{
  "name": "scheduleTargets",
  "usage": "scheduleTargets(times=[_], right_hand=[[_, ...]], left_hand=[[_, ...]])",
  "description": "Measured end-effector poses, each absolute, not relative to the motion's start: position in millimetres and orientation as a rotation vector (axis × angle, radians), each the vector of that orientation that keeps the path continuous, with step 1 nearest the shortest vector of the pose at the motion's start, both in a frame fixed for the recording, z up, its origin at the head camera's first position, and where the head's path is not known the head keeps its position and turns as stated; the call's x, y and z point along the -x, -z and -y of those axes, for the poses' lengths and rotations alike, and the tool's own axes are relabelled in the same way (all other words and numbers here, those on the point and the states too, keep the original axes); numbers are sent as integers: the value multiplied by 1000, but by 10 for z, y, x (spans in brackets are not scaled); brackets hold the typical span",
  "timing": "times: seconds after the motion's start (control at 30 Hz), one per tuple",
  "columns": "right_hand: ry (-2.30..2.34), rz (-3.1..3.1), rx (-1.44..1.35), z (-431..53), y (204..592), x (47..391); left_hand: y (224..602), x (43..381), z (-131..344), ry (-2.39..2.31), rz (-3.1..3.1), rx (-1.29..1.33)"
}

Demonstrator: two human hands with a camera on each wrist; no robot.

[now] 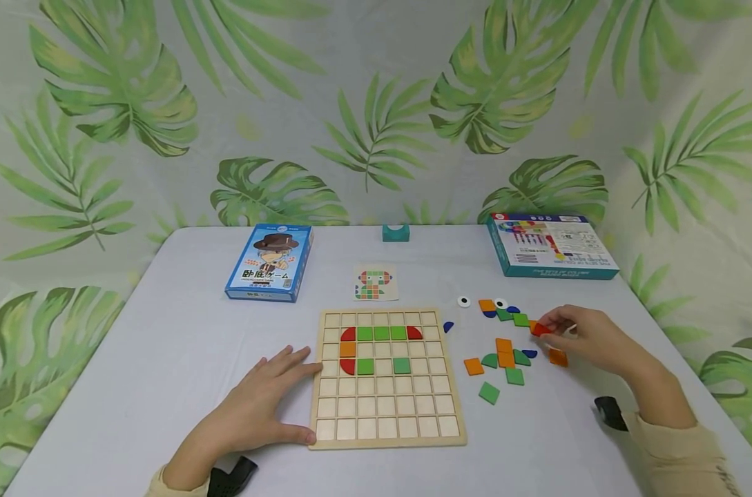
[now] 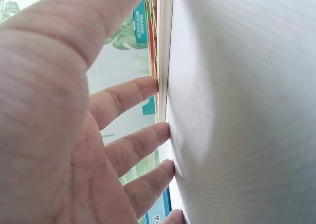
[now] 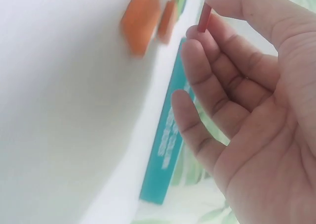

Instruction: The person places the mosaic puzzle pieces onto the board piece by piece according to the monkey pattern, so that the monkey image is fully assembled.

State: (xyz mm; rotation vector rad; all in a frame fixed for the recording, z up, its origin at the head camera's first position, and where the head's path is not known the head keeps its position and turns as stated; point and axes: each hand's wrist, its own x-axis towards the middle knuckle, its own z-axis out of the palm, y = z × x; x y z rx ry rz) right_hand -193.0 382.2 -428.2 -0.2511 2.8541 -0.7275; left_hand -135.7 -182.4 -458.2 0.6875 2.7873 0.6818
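Between thumb and fingertips my right hand (image 1: 583,338) pinches a red tile (image 1: 541,330), whose thin edge shows in the right wrist view. Around it lie loose orange, green and blue tiles, among them an orange square (image 1: 558,357) and a green square (image 1: 489,393). My left hand (image 1: 257,397) is spread at the left side of the wooden grid board (image 1: 388,442), thumb and index finger touching its edge. On the board are a row of green squares (image 1: 382,333) ended by red quarter-rounds (image 1: 415,333), an orange square (image 1: 347,350), another red quarter-round and two more green squares.
Behind the board lies a picture card (image 1: 376,283) with a tile pattern. A blue game box (image 1: 270,262) stands back left, a teal-edged box (image 1: 552,245) back right, and a small teal block (image 1: 396,233) at the far edge. Two white eye discs (image 1: 464,301) lie near the tiles.
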Motion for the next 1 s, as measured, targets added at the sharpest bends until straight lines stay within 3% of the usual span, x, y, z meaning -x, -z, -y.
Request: scheduleTargets(times=[1.0], right_hand=[[799,-2650,627,-2649,4160,2102]], left_hand=[[4570,1350,1845,-700,-2796,-718]])
